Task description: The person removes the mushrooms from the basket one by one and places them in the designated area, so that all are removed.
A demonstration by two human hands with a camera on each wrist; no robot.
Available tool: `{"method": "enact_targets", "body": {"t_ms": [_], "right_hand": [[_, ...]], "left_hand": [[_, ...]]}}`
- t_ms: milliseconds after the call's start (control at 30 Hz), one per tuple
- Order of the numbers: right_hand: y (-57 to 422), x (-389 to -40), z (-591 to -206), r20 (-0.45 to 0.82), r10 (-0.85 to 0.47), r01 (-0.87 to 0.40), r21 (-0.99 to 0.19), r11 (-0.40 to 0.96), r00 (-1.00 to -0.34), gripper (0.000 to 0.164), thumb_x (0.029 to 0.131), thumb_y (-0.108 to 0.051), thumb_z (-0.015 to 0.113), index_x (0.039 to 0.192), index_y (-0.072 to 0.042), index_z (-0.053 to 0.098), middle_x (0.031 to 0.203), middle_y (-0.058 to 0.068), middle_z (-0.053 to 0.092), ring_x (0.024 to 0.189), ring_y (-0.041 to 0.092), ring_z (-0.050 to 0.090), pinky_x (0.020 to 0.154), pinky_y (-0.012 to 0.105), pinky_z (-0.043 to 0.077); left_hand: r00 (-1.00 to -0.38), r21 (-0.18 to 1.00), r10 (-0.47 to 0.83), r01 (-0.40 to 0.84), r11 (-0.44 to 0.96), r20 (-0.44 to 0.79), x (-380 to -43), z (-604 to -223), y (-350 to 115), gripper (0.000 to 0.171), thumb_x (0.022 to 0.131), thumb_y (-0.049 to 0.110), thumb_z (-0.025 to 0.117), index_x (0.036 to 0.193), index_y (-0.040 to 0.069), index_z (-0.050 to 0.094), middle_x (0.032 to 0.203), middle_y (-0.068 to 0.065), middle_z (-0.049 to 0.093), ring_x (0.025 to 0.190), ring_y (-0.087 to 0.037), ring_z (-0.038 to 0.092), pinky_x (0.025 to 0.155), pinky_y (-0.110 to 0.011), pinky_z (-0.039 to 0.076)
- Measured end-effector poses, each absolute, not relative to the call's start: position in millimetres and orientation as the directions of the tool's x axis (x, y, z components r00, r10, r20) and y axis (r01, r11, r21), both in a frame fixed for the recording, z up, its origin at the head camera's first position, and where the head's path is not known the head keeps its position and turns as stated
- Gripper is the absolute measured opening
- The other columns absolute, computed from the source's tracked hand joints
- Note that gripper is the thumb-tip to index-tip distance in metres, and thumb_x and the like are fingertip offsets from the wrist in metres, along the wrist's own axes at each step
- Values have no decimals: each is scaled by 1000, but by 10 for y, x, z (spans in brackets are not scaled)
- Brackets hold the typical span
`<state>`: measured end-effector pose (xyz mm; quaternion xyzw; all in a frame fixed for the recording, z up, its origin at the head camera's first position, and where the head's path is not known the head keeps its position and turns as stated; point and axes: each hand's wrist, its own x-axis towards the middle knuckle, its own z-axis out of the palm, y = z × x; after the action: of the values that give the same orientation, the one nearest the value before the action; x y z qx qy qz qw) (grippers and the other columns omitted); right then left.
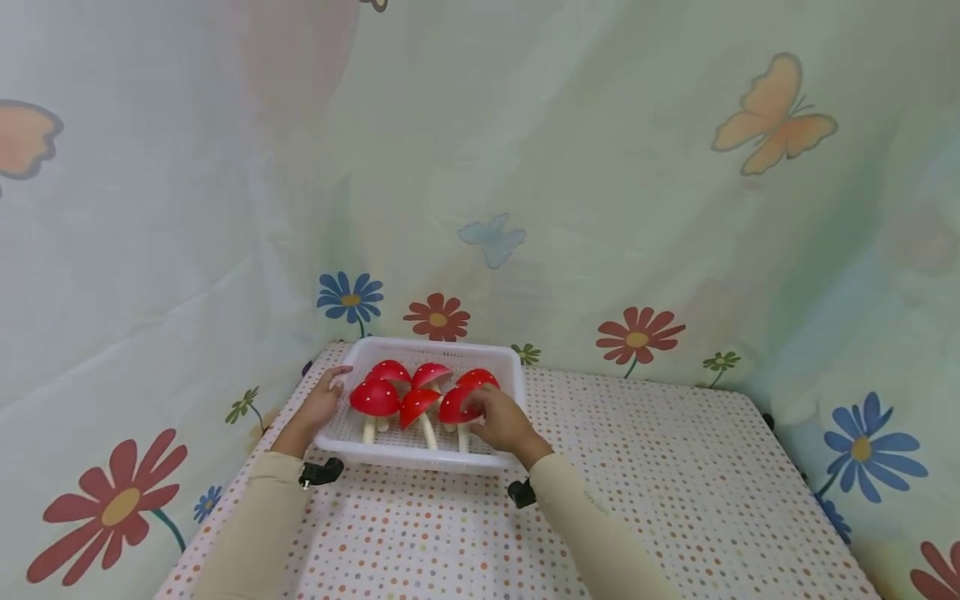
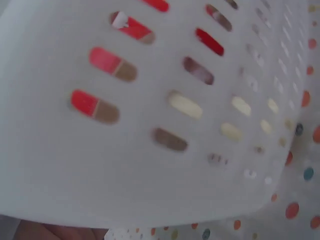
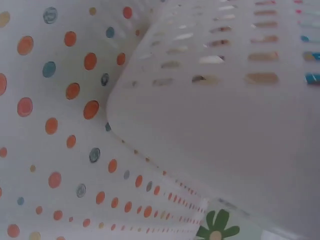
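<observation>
Several toy mushrooms [image 1: 375,397] with red, white-dotted caps and pale stems stand or lean in a white plastic basket [image 1: 352,450]. My right hand [image 1: 504,423] reaches over the basket's right side, fingers and thumb holding the cap of the front right mushroom [image 1: 455,406]. At the left rim, my left hand [image 1: 322,402] rests with its fingers extended over the edge. The left wrist view shows the basket's slotted outer wall [image 2: 130,165], red and cream showing through, with part of my left hand [image 2: 60,233] beyond the rim. My right hand is out of frame in the right wrist view.
The basket stands at the far left of a table [image 1: 637,483] covered with a dotted cloth. Behind and beside it hang fabric walls [image 1: 570,233] printed with flowers and butterflies. A black wrist strap [image 1: 321,472] is on my left wrist, another black device [image 1: 521,493] on my right.
</observation>
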<state>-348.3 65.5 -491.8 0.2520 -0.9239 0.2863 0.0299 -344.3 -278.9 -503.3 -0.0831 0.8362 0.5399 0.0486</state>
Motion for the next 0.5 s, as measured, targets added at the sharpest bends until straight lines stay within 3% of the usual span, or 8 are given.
{"method": "enact_targets", "body": {"t_ms": [267, 500], "right_hand": [[551, -3396, -4882, 229, -378, -438, -345, 830, -897, 24, 81, -15, 81, 98, -21, 64, 103, -2, 60, 88, 12, 61, 80, 30, 57], [584, -3345, -4923, 316, -389, -465, -214, 859, -865, 21, 82, -21, 80, 97, -19, 65, 99, 0, 59, 80, 10, 58, 73, 25, 56]], "left_hand": [[-975, 890, -102, -220, 399, -195, -3443, -5010, -2831, 47, 108, 32, 28, 155, 29, 23, 163, -21, 16, 145, -48, 20, 111, -73, 21], [-975, 895, -96, -222, 387, -200, -3429, -5071, -2772, 47, 108, 34, 28, 155, 29, 22, 163, -21, 16, 143, -47, 23, 110, -72, 24]]}}
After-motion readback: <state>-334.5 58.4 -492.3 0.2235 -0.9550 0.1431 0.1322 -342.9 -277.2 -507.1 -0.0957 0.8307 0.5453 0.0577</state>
